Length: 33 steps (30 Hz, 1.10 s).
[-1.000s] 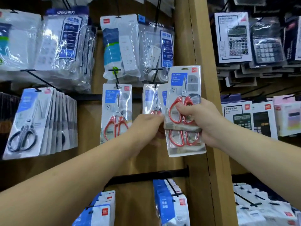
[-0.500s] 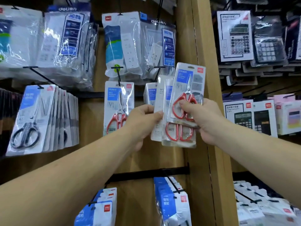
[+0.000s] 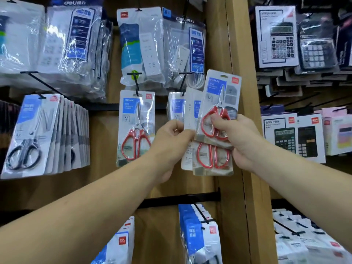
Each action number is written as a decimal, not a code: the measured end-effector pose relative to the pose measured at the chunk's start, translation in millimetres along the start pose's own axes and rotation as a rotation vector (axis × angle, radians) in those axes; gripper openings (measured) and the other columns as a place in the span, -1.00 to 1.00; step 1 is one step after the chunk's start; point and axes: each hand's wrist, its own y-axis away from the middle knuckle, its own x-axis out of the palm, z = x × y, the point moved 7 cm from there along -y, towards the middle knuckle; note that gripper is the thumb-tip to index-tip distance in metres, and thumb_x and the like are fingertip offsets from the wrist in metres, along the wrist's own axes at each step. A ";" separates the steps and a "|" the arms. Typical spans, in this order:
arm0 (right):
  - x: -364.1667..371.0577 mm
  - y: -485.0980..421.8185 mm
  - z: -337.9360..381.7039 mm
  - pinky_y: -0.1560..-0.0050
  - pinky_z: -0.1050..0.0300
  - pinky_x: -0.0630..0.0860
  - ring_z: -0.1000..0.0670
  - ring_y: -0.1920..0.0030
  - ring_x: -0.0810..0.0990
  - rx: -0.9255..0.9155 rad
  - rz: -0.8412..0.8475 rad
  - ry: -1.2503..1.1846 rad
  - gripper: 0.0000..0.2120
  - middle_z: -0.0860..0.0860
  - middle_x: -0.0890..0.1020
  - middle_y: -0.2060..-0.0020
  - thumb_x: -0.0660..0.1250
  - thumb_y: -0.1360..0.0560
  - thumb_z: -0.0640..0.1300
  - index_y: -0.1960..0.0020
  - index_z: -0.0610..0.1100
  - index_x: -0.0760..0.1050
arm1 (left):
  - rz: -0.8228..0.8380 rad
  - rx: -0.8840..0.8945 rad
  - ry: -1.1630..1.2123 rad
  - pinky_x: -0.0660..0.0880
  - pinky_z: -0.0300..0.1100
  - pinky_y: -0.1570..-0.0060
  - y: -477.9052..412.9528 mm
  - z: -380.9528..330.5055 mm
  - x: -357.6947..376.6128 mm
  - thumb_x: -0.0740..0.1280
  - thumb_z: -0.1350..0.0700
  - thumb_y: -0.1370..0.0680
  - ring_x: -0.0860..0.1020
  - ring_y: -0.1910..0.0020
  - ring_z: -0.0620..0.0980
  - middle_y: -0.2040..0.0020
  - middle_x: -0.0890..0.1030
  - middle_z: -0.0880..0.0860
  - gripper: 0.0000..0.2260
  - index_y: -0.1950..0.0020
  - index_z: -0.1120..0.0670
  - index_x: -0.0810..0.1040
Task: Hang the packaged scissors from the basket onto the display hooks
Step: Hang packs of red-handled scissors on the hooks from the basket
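Note:
My right hand (image 3: 240,138) grips a small stack of red-handled packaged scissors (image 3: 219,103), the top pack tilted right, another pack (image 3: 213,161) showing below it. My left hand (image 3: 171,143) pinches the left edge of a turned scissors pack (image 3: 188,119) just left of that stack. These packs sit in front of a black display hook (image 3: 183,82) that carries one more pack (image 3: 175,107). A single red scissors pack (image 3: 136,128) hangs on the neighbouring hook (image 3: 135,80) to the left. The basket is out of view.
Black-handled scissors packs (image 3: 38,134) hang in a row at the left. Bagged power strips (image 3: 158,48) hang above. A wooden upright (image 3: 238,54) stands right of the hooks, with boxed calculators (image 3: 291,136) beyond it. Blue-and-white packs (image 3: 198,233) hang on hooks below.
Both hands have shifted slightly right and up with the packs. My left hand went from reaching behind the stack to pinching the edge of a pack turned sideways.

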 end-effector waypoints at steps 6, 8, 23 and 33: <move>16.3 5.7 -6.4 -0.02 -0.18 0.70 -0.18 0.00 0.79 0.051 0.100 -0.115 -0.67 -0.12 0.78 -0.04 0.48 -0.59 -0.11 -0.31 -0.14 0.56 | 0.238 -0.128 0.428 0.46 0.26 -0.42 14.4 10.6 18.1 0.16 -0.20 -0.73 0.60 -0.37 0.21 -0.35 0.65 0.13 -0.60 -0.45 -0.04 0.56; 22.2 6.6 -10.4 -0.06 -0.18 0.68 -0.18 -0.04 0.78 0.062 0.121 -0.126 -0.65 -0.12 0.77 -0.07 0.47 -0.59 -0.10 -0.33 -0.16 0.57 | 0.296 -0.164 0.467 0.41 0.24 -0.47 19.9 16.8 24.2 0.11 -0.25 -0.73 0.58 -0.39 0.18 -0.41 0.61 0.12 -0.54 -0.53 -0.09 0.49; -18.2 -2.0 -1.4 0.10 -0.24 0.73 -0.17 0.05 0.79 -0.066 -0.162 0.035 -0.69 -0.10 0.76 -0.05 0.50 -0.58 -0.17 -0.27 -0.07 0.52 | 0.003 -0.048 0.047 0.69 -0.10 0.21 -10.7 -12.3 -6.1 0.45 0.22 -0.61 0.76 0.12 0.03 -0.18 0.65 0.11 -0.67 -0.32 0.01 0.48; -37.2 12.9 -0.5 0.12 -0.15 0.74 -0.09 0.11 0.80 -0.067 -0.102 0.132 -0.75 -0.06 0.78 0.00 0.43 -0.64 -0.15 -0.29 -0.02 0.53 | -0.088 0.022 -0.446 0.72 -0.03 0.07 -56.9 -10.0 -13.2 0.41 0.17 -0.65 0.74 0.05 0.06 -0.54 0.44 0.08 -0.31 -0.69 -0.11 0.16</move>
